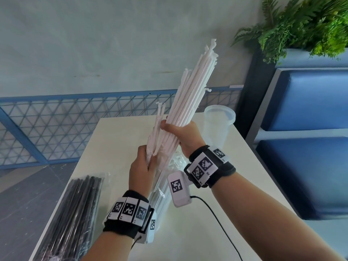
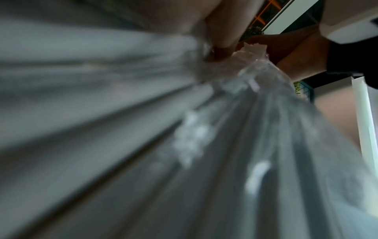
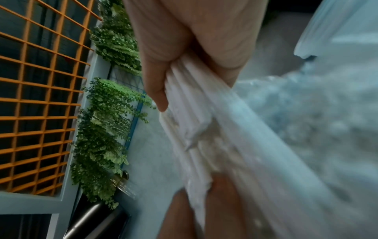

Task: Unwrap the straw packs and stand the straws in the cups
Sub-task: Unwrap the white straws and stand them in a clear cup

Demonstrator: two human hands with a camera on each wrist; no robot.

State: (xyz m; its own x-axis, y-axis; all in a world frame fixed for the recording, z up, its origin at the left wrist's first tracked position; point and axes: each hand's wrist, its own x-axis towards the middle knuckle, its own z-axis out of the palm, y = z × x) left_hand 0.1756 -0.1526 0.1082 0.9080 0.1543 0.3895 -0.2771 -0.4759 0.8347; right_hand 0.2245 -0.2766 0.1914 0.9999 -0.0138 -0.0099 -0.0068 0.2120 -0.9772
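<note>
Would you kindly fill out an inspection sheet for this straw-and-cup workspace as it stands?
Surface: white table, partly bare.
Job's things: white paper-wrapped straws held up over the table; black straw pack still wrapped, at the table's left edge; clear cup standing, no straws in it.
Clutter: clear plastic wrapper under the hands.
Grippers: right hand grips the big bundle; left hand grips a few straws lower down.
Cables: black cable trailing from the wrist camera across the table.
Surroundings: blue bench, fern plant, mesh fence.
</note>
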